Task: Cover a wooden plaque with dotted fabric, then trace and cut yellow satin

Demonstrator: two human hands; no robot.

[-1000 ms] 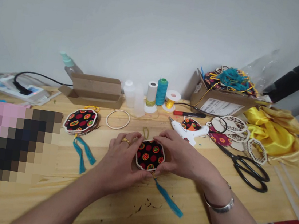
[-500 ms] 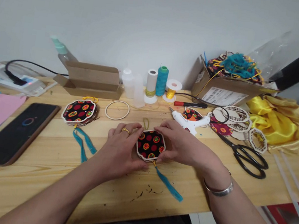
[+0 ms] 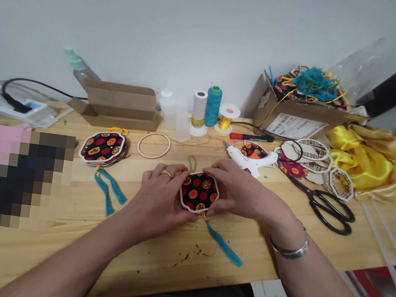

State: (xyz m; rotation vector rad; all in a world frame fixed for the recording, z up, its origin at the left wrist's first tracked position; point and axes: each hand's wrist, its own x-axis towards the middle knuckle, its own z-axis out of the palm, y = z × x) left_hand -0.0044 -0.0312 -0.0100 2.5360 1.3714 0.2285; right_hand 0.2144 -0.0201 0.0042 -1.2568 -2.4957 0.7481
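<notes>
– Where is the patterned ornament (image 3: 199, 193) kept?
– Near the front of the table (image 3: 123, 275), between the left hand (image 3: 160, 195) and the right hand (image 3: 234, 192).

– How is it gripped?
– Its left side is grasped by the left fingers, its right side by the right fingers. The pale, notched rim is pressed from both sides. Whether the table is touched by its underside cannot be told.

– What is attached to it?
– A blue tassel (image 3: 224, 244) is trailed from its lower edge, and an olive cord loop (image 3: 195, 165) is seen at its top.

– And nearby?
– A thin ring (image 3: 138, 144) is laid beyond the left hand, a white glue gun (image 3: 250, 163) just beyond the right.
</notes>
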